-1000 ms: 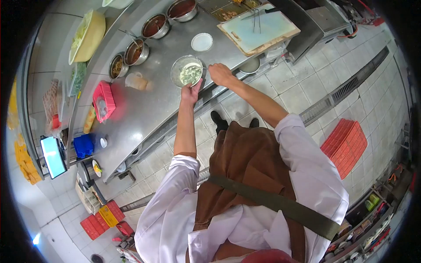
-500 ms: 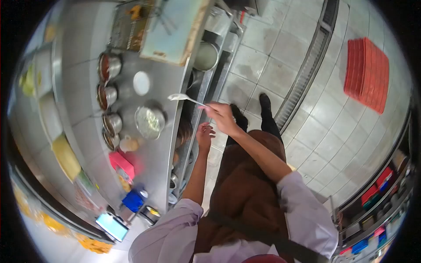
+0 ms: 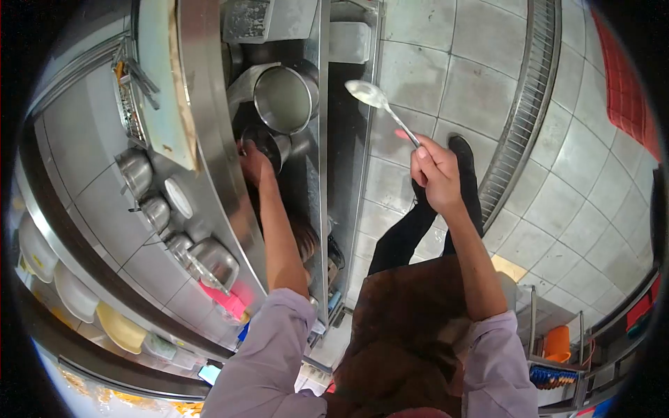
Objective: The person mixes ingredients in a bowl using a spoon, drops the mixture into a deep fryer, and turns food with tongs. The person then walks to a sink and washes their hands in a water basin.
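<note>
My right hand (image 3: 437,173) is closed around the handle of a metal spoon (image 3: 367,92), which is held up over the floor with a whitish substance in its bowl. My left hand (image 3: 256,164) reaches into the shelf under the counter. Its fingers are closed at the near-left side of a metal pot (image 3: 282,150) with a dark inside; the fingertips are partly hidden. Beside that pot stands a larger metal pot (image 3: 284,99) holding something pale, with a whitish cloth-like piece (image 3: 245,85) at its left.
On the steel counter (image 3: 221,202) to the left are several small metal pots (image 3: 136,174), a white lid-like disc (image 3: 179,198) and a metal bowl (image 3: 214,263). A cutting board (image 3: 164,83) lies farther up. A drain grate (image 3: 519,115) crosses the tiled floor; a red mat (image 3: 631,90) is at right.
My left hand has moved from beside the counter into the lower shelf, onto the metal pot. The spoon in my right hand has moved away from the counter, over the floor. The view has shifted.
</note>
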Available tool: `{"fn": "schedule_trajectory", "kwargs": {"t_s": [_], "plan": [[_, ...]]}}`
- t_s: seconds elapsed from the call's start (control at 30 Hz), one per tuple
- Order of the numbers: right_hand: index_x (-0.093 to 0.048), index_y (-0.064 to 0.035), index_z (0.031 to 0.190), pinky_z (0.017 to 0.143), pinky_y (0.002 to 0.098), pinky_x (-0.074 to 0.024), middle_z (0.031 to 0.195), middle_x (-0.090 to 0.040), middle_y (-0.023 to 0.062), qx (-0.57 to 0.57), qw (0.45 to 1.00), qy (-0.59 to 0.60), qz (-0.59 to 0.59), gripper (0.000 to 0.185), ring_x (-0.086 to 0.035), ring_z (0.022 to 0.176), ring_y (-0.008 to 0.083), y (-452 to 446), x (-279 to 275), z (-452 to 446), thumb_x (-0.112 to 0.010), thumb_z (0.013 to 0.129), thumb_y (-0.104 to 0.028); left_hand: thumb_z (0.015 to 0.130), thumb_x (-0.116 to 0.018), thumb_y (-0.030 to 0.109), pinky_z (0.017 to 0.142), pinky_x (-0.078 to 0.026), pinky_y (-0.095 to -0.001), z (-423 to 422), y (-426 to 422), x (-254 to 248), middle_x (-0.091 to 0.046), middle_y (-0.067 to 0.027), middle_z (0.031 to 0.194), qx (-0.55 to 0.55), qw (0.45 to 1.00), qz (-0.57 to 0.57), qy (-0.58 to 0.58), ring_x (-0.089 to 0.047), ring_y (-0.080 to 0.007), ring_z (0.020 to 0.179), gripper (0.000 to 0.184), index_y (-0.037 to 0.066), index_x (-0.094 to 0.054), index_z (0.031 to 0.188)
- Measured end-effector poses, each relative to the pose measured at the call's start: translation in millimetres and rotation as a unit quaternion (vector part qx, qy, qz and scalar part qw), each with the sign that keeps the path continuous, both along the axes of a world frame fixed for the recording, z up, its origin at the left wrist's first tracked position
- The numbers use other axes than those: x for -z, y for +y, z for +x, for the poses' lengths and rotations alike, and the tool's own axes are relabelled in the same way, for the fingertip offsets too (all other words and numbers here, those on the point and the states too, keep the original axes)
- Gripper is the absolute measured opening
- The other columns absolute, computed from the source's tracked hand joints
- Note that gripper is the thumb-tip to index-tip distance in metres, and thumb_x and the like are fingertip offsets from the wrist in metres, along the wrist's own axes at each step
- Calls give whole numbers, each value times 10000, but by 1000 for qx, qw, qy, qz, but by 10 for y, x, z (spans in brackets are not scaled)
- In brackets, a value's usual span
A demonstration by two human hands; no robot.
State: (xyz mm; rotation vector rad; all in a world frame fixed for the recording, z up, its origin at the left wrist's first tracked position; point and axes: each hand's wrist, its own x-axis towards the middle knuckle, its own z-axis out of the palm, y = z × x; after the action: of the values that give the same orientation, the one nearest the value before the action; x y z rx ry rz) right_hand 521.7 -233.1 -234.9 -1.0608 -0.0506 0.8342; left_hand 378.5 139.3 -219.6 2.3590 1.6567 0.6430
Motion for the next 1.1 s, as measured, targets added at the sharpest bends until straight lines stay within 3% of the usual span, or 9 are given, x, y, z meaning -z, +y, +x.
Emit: {"fn": "schedule_trajectory", "kwargs": {"t_s": [0.1, 0.27, 0.3, 0.4, 0.6, 0.93, 0.97, 1.07, 1.1], "plan": [[-564, -2, 1302, 497, 239, -288, 564, -391, -42, -26, 998, -27, 48, 351, -336, 501, 55, 202, 153, 231, -439, 1036, -194, 907, -605, 156, 999, -442, -422, 27, 967, 277, -601, -197, 1275, 29, 982, 140, 121, -561, -349, 1184, 313, -4, -634, 1173], [-552, -8, 1201, 496, 235, -292, 565, -441, -24, -80, 988, -74, 112, 296, -362, 507, 54, 513, 415, 684, -461, 1031, -232, 907, -606, 163, 996, -446, -422, -230, 1373, 635, -609, -192, 1267, 19, 977, 121, 173, -568, -347, 1178, 308, -1, -638, 1165], [-584, -4, 1098, 491, 227, -282, 585, -464, -22, -65, 988, -71, 123, 239, -376, 521, 48, 589, 438, 764, -486, 1011, -204, 907, -606, 164, 995, -447, -421, -306, 1396, 667, -610, -191, 1266, 21, 978, 123, 169, -569, -347, 1177, 307, 0, -639, 1164], [-612, 7, 1026, 484, 217, -265, 606, -467, -33, -53, 986, -143, 75, 195, -373, 533, 39, 812, 578, 1002, -506, 980, -150, 907, -606, 169, 993, -450, -421, -481, 1418, 714, -615, -188, 1261, 35, 978, 131, 160, -573, -346, 1174, 304, 2, -641, 1159], [-682, 31, 948, 471, 214, -247, 616, -471, -37, -85, 972, -201, 85, 190, -363, 529, 39, 1213, 757, 1280, -538, 934, -92, 907, -606, 177, 990, -455, -421, -502, 1712, 147, -625, -183, 1252, 145, 969, 155, 130, -581, -343, 1167, 298, 7, -646, 1149], [-679, 71, 893, 482, 257, -286, 642, -508, 9, -110, 960, -225, 125, 204, -365, 517, 74, 1812, 280, 1402, -559, 924, -91, 908, -607, 191, 983, -463, -420, -411, 1393, -64, -641, -173, 1237, 231, 943, 209, 121, -594, -339, 1155, 290, 14, -654, 1133], [-625, 58, 906, 533, 262, -309, 663, -487, 6, -127, 956, -242, 107, 222, -388, 561, 93, 1868, 200, 1394, -539, 976, -134, 908, -608, 192, 983, -464, -419, -356, 1343, -78, -642, -172, 1235, 239, 939, 216, 123, -595, -339, 1154, 289, 15, -654, 1131], [-623, 50, 915, 540, 271, -336, 668, -508, 15, -119, 955, -248, 115, 208, -410, 561, 104, 2108, 35, 1270, -543, 976, -132, 908, -608, 196, 981, -467, -419, -126, 1168, -100, -647, -170, 1231, 270, 919, 254, 133, -599, -337, 1150, 286, 17, -657, 1126], [-621, 47, 952, 571, 261, -387, 694, -541, 23, -138, 947, -255, 137, 197, -454, 582, 115, 2194, 28, 1280, -546, 978, -133, 908, -608, 197, 980, -467, -419, -17, 1115, -98, -649, -169, 1229, 282, 911, 269, 136, -600, -337, 1149, 286, 18, -657, 1125]]}}
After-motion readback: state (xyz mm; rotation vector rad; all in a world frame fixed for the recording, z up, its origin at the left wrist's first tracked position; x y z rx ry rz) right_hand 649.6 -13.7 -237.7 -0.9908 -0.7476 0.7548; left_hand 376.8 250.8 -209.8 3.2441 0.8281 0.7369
